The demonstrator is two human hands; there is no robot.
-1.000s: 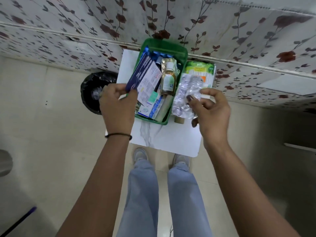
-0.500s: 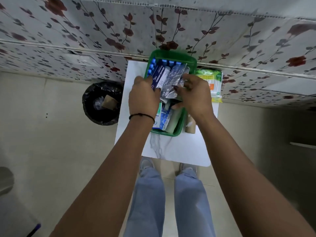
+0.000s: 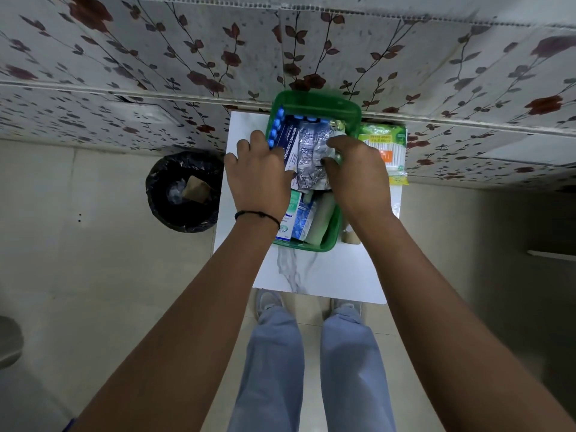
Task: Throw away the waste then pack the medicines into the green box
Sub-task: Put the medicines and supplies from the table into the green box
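The green box point(image 3: 314, 102) stands on a small white table point(image 3: 327, 275) against the flowered wall, packed with medicine boxes and blue-capped items. Silver blister strips point(image 3: 311, 154) lie on top in the box's middle. My right hand point(image 3: 358, 176) presses on their right side, fingers curled around them. My left hand point(image 3: 258, 179) holds the blue-and-white dressings box point(image 3: 288, 141) at the box's left side. A white-and-teal medicine carton point(image 3: 288, 219) sits in the near end of the box.
A black-lined waste bin point(image 3: 184, 191) stands on the floor left of the table, with a brown scrap and clear plastic inside. A green pack of cotton buds point(image 3: 386, 145) lies right of the box. A small tan bottle point(image 3: 350, 236) stands beside the box's near right corner.
Both hands have moved from in front of the box down into it. The blister strips went from beside the box onto its contents, and the dressings box was pushed in.
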